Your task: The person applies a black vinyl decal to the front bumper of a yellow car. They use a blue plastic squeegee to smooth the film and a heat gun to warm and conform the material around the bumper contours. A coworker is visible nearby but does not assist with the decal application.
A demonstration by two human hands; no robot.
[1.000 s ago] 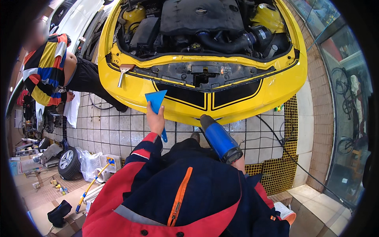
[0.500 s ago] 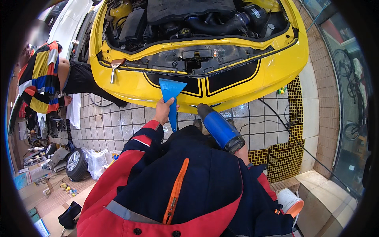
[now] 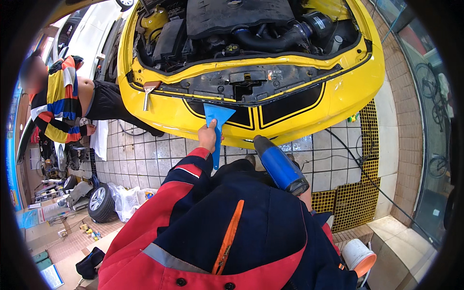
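Note:
A blue plastic squeegee [image 3: 218, 115] with a wide triangular blade is gripped by its handle in my left hand [image 3: 207, 137]. Its blade points away from me, over the black decal panel [image 3: 243, 119] on the yellow car front [image 3: 166, 112]; whether it touches the surface, I cannot tell. My right hand [image 3: 306, 197], mostly hidden behind the tool's rear, holds a blue and black heat gun [image 3: 280, 165]. The dark nozzle points forward and left, close to the bumper's lower edge. A second black decal panel [image 3: 290, 105] lies just right of the first.
A brush-like tool [image 3: 148, 94] rests on the bumper's left side, below the uncovered engine bay [image 3: 237, 21]. At left stands a person [image 3: 63, 104] in a multicoloured top. A black cable [image 3: 357, 159] crosses the tiled floor; a wheel [image 3: 100, 203] and white bucket [image 3: 358, 255] sit nearer me.
The whole view has shifted, so the car and both hands appear slightly lower and farther right. The squeegee and heat gun stay in the same hands, held much as before.

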